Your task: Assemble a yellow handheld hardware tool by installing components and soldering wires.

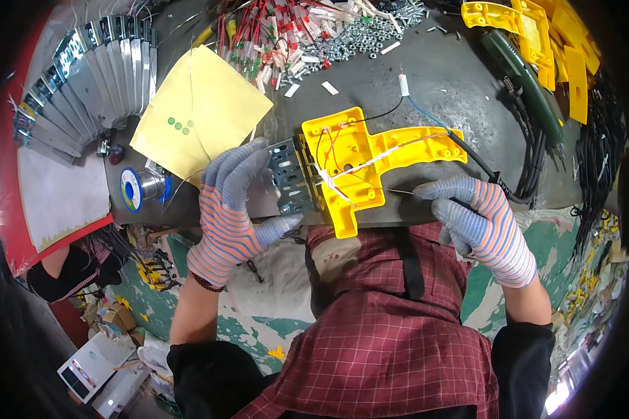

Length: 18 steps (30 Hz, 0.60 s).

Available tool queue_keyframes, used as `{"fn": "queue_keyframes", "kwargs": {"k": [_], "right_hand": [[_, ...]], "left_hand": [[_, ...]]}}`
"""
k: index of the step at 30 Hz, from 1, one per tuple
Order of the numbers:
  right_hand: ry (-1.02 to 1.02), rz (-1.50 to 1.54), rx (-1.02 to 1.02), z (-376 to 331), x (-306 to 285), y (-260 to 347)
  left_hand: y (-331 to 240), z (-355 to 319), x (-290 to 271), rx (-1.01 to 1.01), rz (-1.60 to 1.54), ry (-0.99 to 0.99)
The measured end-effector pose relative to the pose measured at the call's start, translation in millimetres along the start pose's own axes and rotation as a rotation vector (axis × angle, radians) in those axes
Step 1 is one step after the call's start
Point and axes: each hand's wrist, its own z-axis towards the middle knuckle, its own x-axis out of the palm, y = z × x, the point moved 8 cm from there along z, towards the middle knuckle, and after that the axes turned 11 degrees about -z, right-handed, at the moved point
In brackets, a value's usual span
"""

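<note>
Between my gloved hands, at the table's near edge, lies a yellow plastic half-shell point(349, 157) with a curved handle, its hollow side up. Red, white and black wires run inside it. A slotted metal plate point(290, 174) is joined to its left side. My left hand point(232, 206) grips this plate, fingers at its far left edge and thumb by its near edge. My right hand point(479, 220) pinches the end of a thin wire point(391, 189) that stretches out of the shell. A black cable point(479, 160) reaches the handle's tip; a blue wire point(426, 112) leads to a white connector point(403, 85).
At the left stand a fanned row of metal plates point(105, 70), yellow paper point(199, 105) and a wire spool point(143, 187). Red-wired parts point(272, 35) and nuts point(349, 45) are heaped at the back. On the right lie a dark green electric screwdriver point(524, 84), yellow shells point(538, 42) and black cables point(597, 140).
</note>
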Motion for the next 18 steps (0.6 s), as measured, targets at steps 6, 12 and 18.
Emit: {"fn": "queue_keyframes", "kwargs": {"k": [6, 12, 18], "right_hand": [[0.009, -0.058, -0.109, 6, 13, 11], [0.022, -0.019, -0.129, 8, 25, 15], [-0.238, -0.349, -0.54, -4, 17, 28]], "left_hand": [[-4, -2, -4, 0.144, -0.009, -0.091], [-8, -2, -4, 0.157, 0.023, -0.108], [-16, 4, -1, 0.156, 0.005, -0.12]]}}
